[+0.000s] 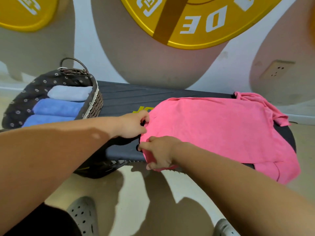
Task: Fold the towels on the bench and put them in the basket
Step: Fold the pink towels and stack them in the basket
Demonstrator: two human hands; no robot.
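A pink towel [218,126] lies spread over the right half of the dark bench [129,97], its near right corner hanging over the front edge. My left hand [134,124] pinches the towel's left edge at the far side. My right hand [158,152] grips the same left edge nearer the bench's front. A second pink towel [260,103] lies crumpled at the bench's far right end. A wicker basket [95,106] with a dark flowered liner stands on the bench's left end and holds three folded towels, one pale blue [69,93] and two deeper blue [58,109].
The bench stands against a white wall with large yellow discs [196,23] painted on it. A wall socket [276,70] sits low at the right. Beige floor lies in front of the bench, with my grey perforated shoes [83,217] at the bottom.
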